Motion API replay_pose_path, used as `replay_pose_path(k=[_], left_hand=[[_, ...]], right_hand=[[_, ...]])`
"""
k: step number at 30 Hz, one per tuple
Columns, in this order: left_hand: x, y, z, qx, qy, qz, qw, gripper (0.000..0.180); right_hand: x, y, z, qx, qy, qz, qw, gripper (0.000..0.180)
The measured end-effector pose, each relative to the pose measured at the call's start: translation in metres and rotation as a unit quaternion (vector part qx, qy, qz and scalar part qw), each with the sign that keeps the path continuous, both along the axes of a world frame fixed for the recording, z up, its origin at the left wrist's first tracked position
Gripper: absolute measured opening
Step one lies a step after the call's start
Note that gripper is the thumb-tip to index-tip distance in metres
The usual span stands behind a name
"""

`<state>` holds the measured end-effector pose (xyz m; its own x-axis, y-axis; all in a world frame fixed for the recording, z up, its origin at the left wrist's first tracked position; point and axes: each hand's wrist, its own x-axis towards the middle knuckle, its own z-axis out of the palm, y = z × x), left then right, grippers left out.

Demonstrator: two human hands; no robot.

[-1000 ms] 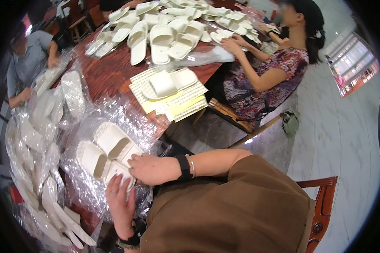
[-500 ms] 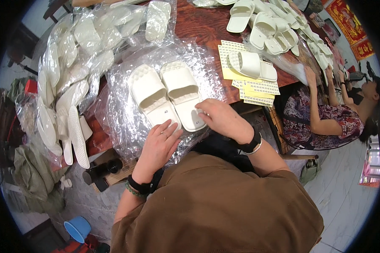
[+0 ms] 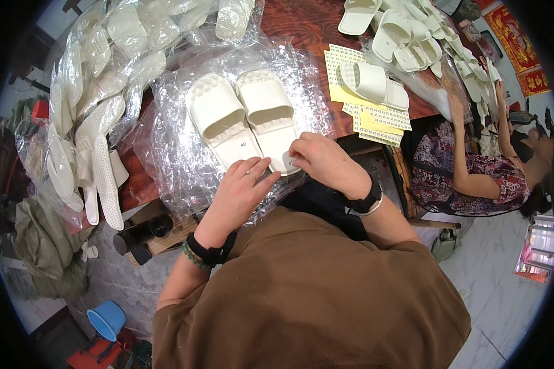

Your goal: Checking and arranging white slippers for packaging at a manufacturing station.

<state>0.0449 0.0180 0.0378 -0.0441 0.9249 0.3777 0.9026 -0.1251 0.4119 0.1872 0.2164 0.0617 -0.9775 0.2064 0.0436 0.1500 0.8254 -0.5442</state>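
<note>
Our right hand point(image 3: 323, 163) was pinched at the heel of the right-hand slipper point(image 3: 271, 117), fingertips on a small white sticker point(image 3: 287, 161) there, so grasping or pressing it; we couldn't tell which. Our left hand point(image 3: 240, 190) lay open and flat, fingers spread, nothing held, its tips on the heel of the left-hand slipper point(image 3: 218, 126), which already carried a small printed mark on its insole. Versus half a second before, the left hand had moved up from the plastic to the pair, and the right had settled lower on the heel; we read that as the second slipper getting its label, pair nearly done. Both slippers lay side by side, toes away from us, on crumpled clear plastic wrap point(image 3: 178, 160) at the near edge of the desk point(image 3: 301, 24). Right of them, yellow-backed sticker sheets point(image 3: 363, 117) with a single white slipper point(image 3: 372, 83) on top. Left, a pile of bagged slippers point(image 3: 92, 123). Far right, loose white slippers point(image 3: 412, 43) and another person point(image 3: 474, 172) seated at the desk.
</note>
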Motion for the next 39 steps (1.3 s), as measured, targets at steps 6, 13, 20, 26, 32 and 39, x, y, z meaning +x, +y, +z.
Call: replay_pose_path(k=[6, 13, 20, 26, 32, 39], left_hand=[[-0.005, -0.001, -0.008, -0.011, 0.02, -0.004, 1.0, 0.035], [-0.005, -0.004, -0.016, -0.001, 0.003, -0.006, 1.0, 0.035], [0.0, 0.001, -0.005, -0.017, 0.014, -0.001, 1.0, 0.038], [-0.001, 0.0, -0.007, -0.034, -0.007, 0.004, 0.999, 0.04], [-0.002, -0.001, -0.003, -0.044, -0.013, 0.008, 0.999, 0.04], [-0.002, 0.0, -0.002, -0.048, -0.017, 0.008, 0.999, 0.041]], right_hand=[[-0.004, -0.004, -0.007, 0.003, -0.002, 0.006, 1.0, 0.01], [-0.008, -0.003, -0.008, 0.014, -0.031, 0.012, 0.999, 0.009], [-0.01, 0.001, -0.012, 0.012, -0.03, 0.047, 0.998, 0.01], [-0.008, 0.006, -0.01, -0.012, -0.039, 0.071, 0.997, 0.01], [-0.014, 0.018, 0.018, -0.134, -0.043, 0.044, 0.989, 0.012], [-0.05, 0.035, 0.001, -0.074, -0.059, 0.031, 0.995, 0.016]])
